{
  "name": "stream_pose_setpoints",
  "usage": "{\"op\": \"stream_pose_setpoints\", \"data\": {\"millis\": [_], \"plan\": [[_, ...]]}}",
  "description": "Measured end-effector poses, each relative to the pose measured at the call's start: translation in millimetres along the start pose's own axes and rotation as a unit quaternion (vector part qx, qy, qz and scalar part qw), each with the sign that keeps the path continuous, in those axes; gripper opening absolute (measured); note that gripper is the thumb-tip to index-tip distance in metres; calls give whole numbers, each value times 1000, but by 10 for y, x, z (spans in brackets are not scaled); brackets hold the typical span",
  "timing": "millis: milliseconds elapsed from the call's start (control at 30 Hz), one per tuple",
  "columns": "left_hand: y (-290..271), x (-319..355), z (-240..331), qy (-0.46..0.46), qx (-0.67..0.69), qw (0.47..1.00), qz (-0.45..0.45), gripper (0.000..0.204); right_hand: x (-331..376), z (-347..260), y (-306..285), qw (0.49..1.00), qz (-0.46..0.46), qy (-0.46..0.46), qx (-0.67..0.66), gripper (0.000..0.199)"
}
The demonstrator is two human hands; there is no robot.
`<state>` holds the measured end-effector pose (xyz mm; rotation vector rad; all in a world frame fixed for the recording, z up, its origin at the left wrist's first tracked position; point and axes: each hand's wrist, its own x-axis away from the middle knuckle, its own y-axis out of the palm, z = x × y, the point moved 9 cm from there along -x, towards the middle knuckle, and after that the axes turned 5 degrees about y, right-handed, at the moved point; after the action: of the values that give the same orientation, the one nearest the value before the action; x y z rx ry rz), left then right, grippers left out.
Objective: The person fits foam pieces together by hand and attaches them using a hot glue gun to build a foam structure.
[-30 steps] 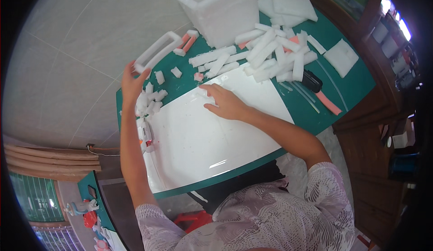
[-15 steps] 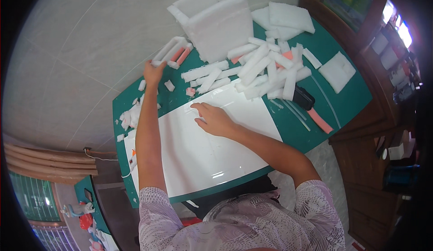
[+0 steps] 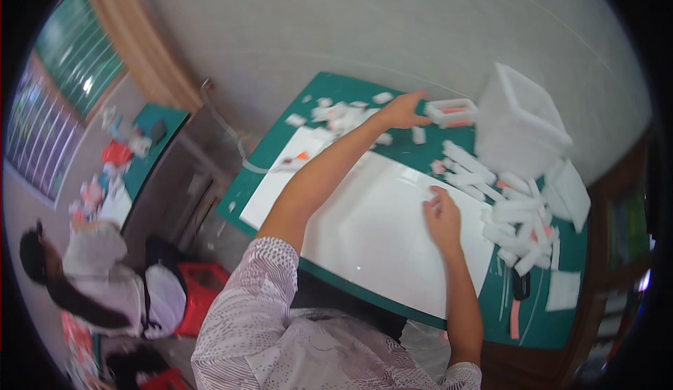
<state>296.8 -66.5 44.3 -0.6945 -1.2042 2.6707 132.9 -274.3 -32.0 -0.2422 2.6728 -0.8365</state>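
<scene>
At the table's far side my left hand (image 3: pixel 406 111) is open, fingers spread, beside a small rectangular frame of white foam strips with pink pieces inside (image 3: pixel 452 113). A narrow gap seems to lie between fingertips and frame. Over the right part of a glossy white board (image 3: pixel 371 236), my right hand (image 3: pixel 443 220) hovers with fingers loosely curled and apart. A small pale spot shows at its fingertips; blur hides what it is. White foam scraps (image 3: pixel 343 118) lie left of my left hand. Right of my right hand is a heap of white foam strips (image 3: pixel 519 214).
A tall white foam box (image 3: pixel 515 120) stands at the back right, with flat foam sheets (image 3: pixel 566 197) beside it. A black-handled tool (image 3: pixel 521 285) and a pink strip (image 3: pixel 515 320) lie near the green table's (image 3: pixel 280 151) right end. At left, another person (image 3: pixel 105 271) sits by a second table.
The view has swung left, bringing the other person into sight. My left hand has let go of the small foam frame, which rests on the table. My right hand's fingers have curled more.
</scene>
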Motion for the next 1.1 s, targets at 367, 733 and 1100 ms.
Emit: {"op": "stream_pose_setpoints", "data": {"millis": [367, 733, 1100], "plan": [[-1841, 3485, 426, -113, 33, 972, 203, 31, 7, -67, -14, 1000, 20, 1, 1, 22], [-1253, 4950, -135, -146, -254, 914, 282, 37, 9, -267, 115, 973, 74, -128, 178, 18], [-1407, 5161, -24, -59, -154, 906, 389, 35, 23, -225, 35, 958, 109, -50, 262, 20]]}}
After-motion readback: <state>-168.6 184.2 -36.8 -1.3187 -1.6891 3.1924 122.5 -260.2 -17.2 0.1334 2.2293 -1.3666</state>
